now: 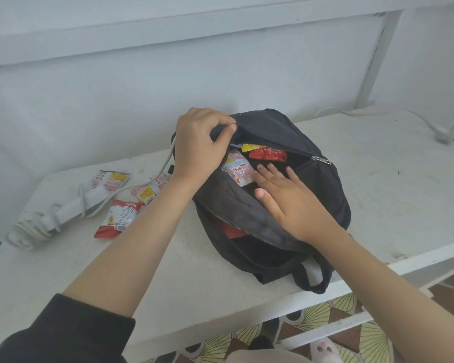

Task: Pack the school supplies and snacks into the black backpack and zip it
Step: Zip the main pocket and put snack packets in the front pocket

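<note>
The black backpack lies on the white table with its front pocket unzipped. My left hand pinches the pocket's upper edge and holds it up. My right hand lies flat with straight fingers on the pocket opening, fingertips inside. Within the pocket sit a white snack packet, a red wrapper and a yellow wrapper. The zipper pull rests at the pocket's right end. A second zip opening nearer me shows something red inside. On the table to the left lie three snack packets.
A white power strip with its coiled cord lies at the left, the cord running toward the backpack. Another white cable and plug sit at the far right. The table's front edge runs just beyond the backpack's strap; patterned floor shows below.
</note>
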`<state>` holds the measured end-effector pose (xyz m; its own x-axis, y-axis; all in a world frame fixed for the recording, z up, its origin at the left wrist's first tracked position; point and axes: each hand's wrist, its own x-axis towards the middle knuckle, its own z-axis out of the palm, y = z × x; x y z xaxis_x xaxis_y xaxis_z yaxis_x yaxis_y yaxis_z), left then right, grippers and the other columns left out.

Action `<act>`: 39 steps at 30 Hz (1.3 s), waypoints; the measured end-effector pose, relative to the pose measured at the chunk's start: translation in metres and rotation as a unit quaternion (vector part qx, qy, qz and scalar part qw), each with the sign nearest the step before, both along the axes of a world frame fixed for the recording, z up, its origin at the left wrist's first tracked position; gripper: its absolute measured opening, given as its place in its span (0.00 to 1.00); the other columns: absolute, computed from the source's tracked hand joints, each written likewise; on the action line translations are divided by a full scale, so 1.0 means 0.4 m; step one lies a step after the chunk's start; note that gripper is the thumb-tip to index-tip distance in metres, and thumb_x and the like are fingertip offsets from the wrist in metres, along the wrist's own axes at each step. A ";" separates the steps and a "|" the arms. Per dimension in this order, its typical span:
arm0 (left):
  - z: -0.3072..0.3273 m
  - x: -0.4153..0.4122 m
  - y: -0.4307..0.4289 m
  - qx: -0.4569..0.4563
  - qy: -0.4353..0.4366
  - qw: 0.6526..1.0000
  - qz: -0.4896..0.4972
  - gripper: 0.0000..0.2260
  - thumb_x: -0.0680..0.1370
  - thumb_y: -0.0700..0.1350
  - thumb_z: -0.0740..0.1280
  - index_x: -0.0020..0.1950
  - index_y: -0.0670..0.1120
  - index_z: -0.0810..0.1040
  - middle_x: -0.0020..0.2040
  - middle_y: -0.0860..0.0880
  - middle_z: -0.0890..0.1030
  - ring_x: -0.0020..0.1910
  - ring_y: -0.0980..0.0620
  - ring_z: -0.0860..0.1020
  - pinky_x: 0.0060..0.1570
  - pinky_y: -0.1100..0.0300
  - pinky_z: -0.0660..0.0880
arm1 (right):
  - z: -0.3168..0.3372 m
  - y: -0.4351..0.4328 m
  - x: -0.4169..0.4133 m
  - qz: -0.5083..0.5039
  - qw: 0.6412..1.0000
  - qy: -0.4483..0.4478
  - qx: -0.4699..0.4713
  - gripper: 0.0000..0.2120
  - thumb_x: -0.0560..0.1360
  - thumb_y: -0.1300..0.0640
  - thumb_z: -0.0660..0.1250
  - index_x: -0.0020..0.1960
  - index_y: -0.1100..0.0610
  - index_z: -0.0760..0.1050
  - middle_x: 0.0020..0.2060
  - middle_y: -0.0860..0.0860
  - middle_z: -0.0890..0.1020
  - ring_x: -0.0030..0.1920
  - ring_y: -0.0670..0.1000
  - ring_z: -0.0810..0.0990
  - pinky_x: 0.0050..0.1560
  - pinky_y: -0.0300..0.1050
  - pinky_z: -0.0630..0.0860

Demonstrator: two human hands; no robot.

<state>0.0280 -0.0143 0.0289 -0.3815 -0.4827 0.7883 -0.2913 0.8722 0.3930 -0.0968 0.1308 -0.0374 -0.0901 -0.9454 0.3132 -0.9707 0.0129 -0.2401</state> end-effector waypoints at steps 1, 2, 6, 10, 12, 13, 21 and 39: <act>-0.002 0.001 -0.002 -0.001 -0.003 1.000 -0.001 0.07 0.74 0.47 0.67 0.45 0.47 0.84 0.44 0.51 0.84 0.47 0.53 0.78 0.50 0.48 0.75 | 0.007 0.010 0.004 0.006 1.000 -0.025 -0.004 0.36 0.77 0.38 0.34 0.73 0.54 0.64 0.72 0.50 0.67 0.74 0.50 0.60 0.73 0.45 0.48; -0.004 0.003 -0.002 0.000 -0.004 1.000 -0.002 0.07 0.74 0.47 0.67 0.45 0.47 0.84 0.44 0.52 0.84 0.48 0.53 0.78 0.50 0.48 0.75 | 0.017 0.020 0.009 0.013 0.999 -0.052 -0.012 0.32 0.78 0.40 0.38 0.71 0.54 0.67 0.70 0.50 0.70 0.72 0.50 0.65 0.71 0.43 0.53; -0.019 0.038 0.023 0.005 -0.014 0.999 -0.034 0.07 0.73 0.49 0.69 0.45 0.48 0.83 0.45 0.57 0.82 0.48 0.60 0.76 0.53 0.57 0.73 | 0.068 0.045 0.031 0.035 0.992 -0.101 -0.064 0.21 0.77 0.45 0.55 0.66 0.51 0.74 0.54 0.47 0.83 0.48 0.46 0.81 0.48 0.38 0.77; -0.063 0.122 0.047 0.054 -0.001 0.999 -0.004 0.07 0.74 0.48 0.69 0.49 0.47 0.82 0.47 0.59 0.79 0.50 0.61 0.75 0.54 0.67 0.71 | 0.125 0.022 0.073 0.089 0.978 -0.078 -0.172 0.14 0.77 0.50 0.59 0.53 0.52 0.81 0.39 0.46 0.84 0.35 0.44 0.80 0.35 0.32 0.75; -0.096 0.180 0.045 0.071 -0.002 0.996 0.053 0.06 0.74 0.45 0.69 0.49 0.47 0.82 0.46 0.58 0.79 0.48 0.61 0.75 0.52 0.73 0.67 | 0.151 -0.015 0.106 0.123 0.968 -0.055 -0.210 0.12 0.76 0.53 0.60 0.47 0.54 0.82 0.34 0.46 0.83 0.33 0.45 0.79 0.33 0.37 0.76; -0.113 0.212 0.041 0.089 -0.006 0.992 0.085 0.05 0.74 0.44 0.69 0.48 0.46 0.83 0.46 0.57 0.80 0.47 0.60 0.75 0.50 0.75 0.65 | 0.162 -0.039 0.124 0.133 0.966 -0.041 -0.216 0.11 0.76 0.54 0.61 0.45 0.54 0.82 0.32 0.46 0.81 0.32 0.46 0.78 0.32 0.41 0.76; -0.268 0.448 0.001 0.249 -0.120 0.904 0.327 0.13 0.71 0.51 0.69 0.53 0.49 0.80 0.53 0.47 0.79 0.54 0.44 0.74 0.51 0.56 0.67 | 0.196 -0.297 0.297 0.173 0.975 0.140 -0.017 0.14 0.77 0.49 0.57 0.54 0.55 0.77 0.46 0.50 0.80 0.49 0.52 0.75 0.43 0.43 0.66; -0.314 0.526 0.023 0.259 -0.065 0.903 0.336 0.10 0.63 0.50 0.68 0.42 0.50 0.74 0.37 0.56 0.76 0.38 0.54 0.74 0.44 0.51 0.73 | -0.008 -0.467 0.409 0.095 0.928 0.156 0.324 0.32 0.80 0.41 0.50 0.77 0.57 0.50 0.75 0.62 0.50 0.74 0.65 0.50 0.72 0.63 0.51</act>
